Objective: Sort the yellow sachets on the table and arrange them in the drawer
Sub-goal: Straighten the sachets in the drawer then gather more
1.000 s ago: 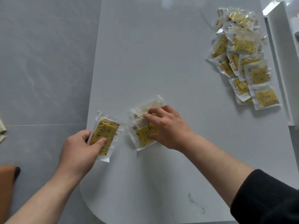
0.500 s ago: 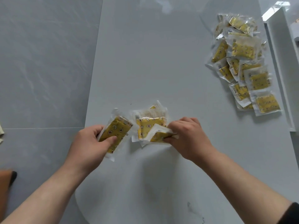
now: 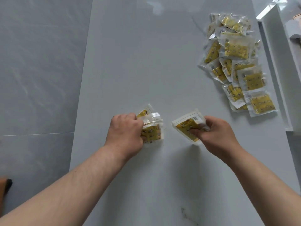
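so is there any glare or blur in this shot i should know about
Head view: a pale glare patch sits on the far table; clear wrappers in the sachet pile glint; a soft shadow falls below the sachet in the right hand; the sachets in the left hand look slightly smeared.

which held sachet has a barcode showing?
The sachet in the right hand: a barcode shows by its top edge; the sachets in the left hand show none.
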A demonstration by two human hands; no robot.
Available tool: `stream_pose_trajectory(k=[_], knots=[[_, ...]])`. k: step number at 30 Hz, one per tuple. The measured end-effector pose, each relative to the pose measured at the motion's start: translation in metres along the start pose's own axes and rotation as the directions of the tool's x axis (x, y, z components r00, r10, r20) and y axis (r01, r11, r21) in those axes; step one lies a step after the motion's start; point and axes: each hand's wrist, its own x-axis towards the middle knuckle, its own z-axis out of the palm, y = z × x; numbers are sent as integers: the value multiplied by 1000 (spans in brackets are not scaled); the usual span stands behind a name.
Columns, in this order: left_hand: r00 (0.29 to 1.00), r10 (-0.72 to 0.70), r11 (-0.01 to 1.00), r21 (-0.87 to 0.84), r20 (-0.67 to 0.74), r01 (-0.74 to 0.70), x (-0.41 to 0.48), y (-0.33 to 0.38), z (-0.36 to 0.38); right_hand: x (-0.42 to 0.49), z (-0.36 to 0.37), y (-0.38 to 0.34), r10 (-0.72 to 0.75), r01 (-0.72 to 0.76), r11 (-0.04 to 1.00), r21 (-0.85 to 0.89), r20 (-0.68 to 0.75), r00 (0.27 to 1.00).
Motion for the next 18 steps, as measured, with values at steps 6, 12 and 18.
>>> stream_pose_trajectory(k=[6, 12, 18], knots=[[999, -34, 999, -2, -8, 34, -3, 4, 4, 7, 0, -4, -11, 11, 1000, 5, 8, 1000], [968, -220, 918, -311, 122, 248, -32, -9, -5, 17, -4, -28, -96, 121, 985, -127, 187, 978], [794, -535, 520, -628, 289, 579, -73, -56, -2, 39, 28, -82, -292, 517, 773, -369, 516, 805]])
